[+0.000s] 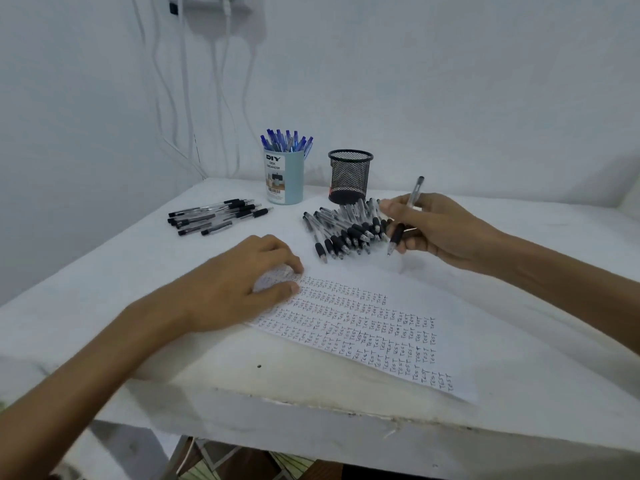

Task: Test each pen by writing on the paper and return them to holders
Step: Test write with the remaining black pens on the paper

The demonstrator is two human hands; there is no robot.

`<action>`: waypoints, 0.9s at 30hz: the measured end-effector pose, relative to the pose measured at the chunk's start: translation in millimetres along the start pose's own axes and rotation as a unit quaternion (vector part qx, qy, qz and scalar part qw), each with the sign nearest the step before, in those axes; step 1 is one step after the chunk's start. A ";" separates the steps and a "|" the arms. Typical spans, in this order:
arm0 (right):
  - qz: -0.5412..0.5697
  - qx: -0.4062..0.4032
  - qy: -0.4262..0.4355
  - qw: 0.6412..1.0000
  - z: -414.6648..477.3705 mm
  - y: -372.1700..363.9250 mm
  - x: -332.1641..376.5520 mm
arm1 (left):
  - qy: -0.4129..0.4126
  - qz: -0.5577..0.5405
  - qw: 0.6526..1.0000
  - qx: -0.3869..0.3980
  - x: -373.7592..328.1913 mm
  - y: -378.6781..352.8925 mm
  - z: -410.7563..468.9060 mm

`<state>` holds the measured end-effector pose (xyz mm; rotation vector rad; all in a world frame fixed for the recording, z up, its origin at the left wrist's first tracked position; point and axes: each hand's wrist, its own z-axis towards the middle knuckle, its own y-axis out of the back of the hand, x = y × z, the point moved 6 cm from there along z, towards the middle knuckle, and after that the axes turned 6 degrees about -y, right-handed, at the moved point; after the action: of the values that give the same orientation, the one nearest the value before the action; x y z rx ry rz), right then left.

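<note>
The black pen (397,235) hangs tip-down in the right hand (440,233), whose fingers (389,205) pinch it mid-barrel. It sits above the surface (519,341), just at 3 o'clock of the heap of black pens (346,232). The paper (363,327) lies at 7 o'clock of the pen, pinned at its far corner by the left hand (239,285), fingers arched and gripping nothing. The pinch looks loose — a slip would likely drop the pen into the heap, and which pens are tested would be lost. A second batch of black pens (214,216) at 9 o'clock invites the same mix-up. The mesh holder (349,176) at 11 o'clock could tip if nudged.
</note>
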<state>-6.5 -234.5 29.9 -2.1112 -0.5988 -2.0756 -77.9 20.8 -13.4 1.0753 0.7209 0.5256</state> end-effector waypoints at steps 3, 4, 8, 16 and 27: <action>-0.029 -0.005 -0.012 0.999 14.2 -2.5 8.1 | 0.009 0.003 1.000 -0.011 30.4 17.3 -7.4; -0.051 -0.005 -0.014 0.999 20.2 -3.9 12.2 | 0.015 0.007 1.000 -0.015 39.6 22.0 -10.1; -0.180 0.020 -0.043 0.983 50.7 -9.6 25.7 | 0.016 0.008 0.998 -0.061 61.8 30.0 -23.3; -0.585 -0.051 0.030 0.809 97.7 -24.5 40.9 | 0.090 0.024 0.991 -0.100 80.4 26.9 -42.3; -0.685 -0.151 0.142 0.698 93.2 -76.2 56.8 | 0.112 0.035 0.987 -0.109 81.7 26.4 -42.1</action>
<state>52.0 -120.7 66.5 -1.2793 -2.4536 -3.1601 -56.4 113.5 -23.3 0.8466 0.8031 0.7764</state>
